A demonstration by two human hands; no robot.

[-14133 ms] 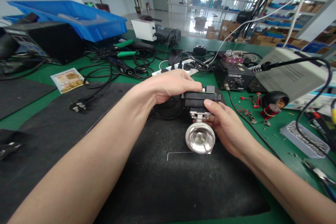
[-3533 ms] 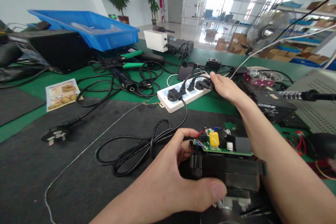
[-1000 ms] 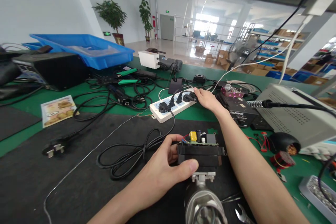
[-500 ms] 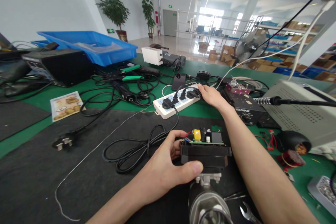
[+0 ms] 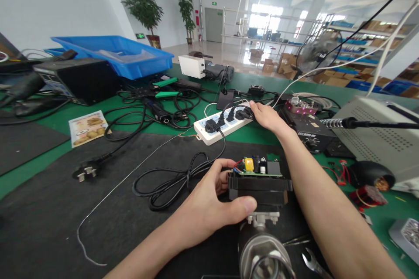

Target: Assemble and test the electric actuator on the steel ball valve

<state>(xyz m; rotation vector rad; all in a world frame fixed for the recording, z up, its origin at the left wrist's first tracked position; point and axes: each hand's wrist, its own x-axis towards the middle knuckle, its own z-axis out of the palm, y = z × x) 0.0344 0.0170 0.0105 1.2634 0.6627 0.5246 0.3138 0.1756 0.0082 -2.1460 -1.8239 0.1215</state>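
Note:
A black housing (image 5: 262, 189) with an open top shows a circuit board (image 5: 258, 168) and a yellow part. It is mounted on a metal valve body (image 5: 265, 255). My left hand (image 5: 216, 207) grips the housing from the left, thumb in front and fingers behind. Farther back, my right hand (image 5: 266, 117) reaches to the right end of a white power strip (image 5: 218, 133), where its fingers are round a black plug or its cord; the fingertips are partly hidden. Several black plugs sit in the strip. A coiled black cable (image 5: 173, 183) lies left of the housing.
Left on the bench are a loose plug (image 5: 85, 171), a printed card (image 5: 88, 128), a black box (image 5: 80, 80) and a blue tray (image 5: 114, 54). To the right stand a soldering station (image 5: 303, 133) and a beige case (image 5: 382, 135). A wrench (image 5: 312, 263) lies near the front.
The whole view has shifted slightly, so the bench items appear a little to the right. Both hands keep their places on the housing and at the power strip.

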